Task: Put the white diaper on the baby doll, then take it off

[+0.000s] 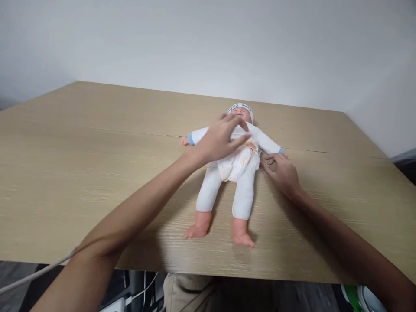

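Note:
A baby doll [243, 205] in a white suit with blue cuffs lies on its back on the table, feet toward me. A white printed diaper [238, 164] is around its hips, over the suit. My left hand [222, 138] hovers over the doll's chest and belly, its thumb and fingers curved but apart, with nothing between them. It hides part of the chest and the diaper's upper edge. At the diaper's side edge, by the doll's cuff, my right hand [283, 173] has its fingers curled and the thumb tip against the diaper.
The wooden table [81, 173] has thin seams across its top and meets a pale wall [195, 43] behind. A white cable [39, 274] crosses my left forearm. Below the front edge are my trousers [185, 292], a white plug [115, 305] and a green and white object [357, 297].

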The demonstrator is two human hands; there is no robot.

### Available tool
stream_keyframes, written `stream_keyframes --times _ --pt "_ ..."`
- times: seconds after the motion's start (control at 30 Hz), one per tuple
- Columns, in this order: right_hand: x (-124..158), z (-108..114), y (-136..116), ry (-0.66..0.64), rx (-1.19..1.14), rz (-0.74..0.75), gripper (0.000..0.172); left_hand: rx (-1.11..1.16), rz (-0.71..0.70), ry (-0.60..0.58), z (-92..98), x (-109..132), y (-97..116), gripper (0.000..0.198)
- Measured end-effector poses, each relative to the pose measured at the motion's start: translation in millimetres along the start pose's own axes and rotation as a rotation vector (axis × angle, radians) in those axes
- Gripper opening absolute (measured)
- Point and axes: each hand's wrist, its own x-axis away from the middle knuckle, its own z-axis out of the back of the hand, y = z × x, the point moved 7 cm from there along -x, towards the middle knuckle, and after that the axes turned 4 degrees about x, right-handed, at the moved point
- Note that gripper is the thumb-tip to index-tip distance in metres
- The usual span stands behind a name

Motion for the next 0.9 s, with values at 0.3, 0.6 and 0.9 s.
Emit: stream_keyframes --times 0.3,0.6,0.9 --pt "6 -8 15 -0.233 0.039 -0.287 0.044 -0.249 0.057 -0.121 -49.5 -9 21 0.038" --pt "-26 13 1 -0.41 -0.433 -0.256 0.064 -0.283 0.07 -0.114 -56.3 -7 19 0.04" --pt "-70 -18 -54 -0.458 -0.53 -0.205 0.058 -0.241 0.155 -0.118 -53.2 -6 14 0.049"
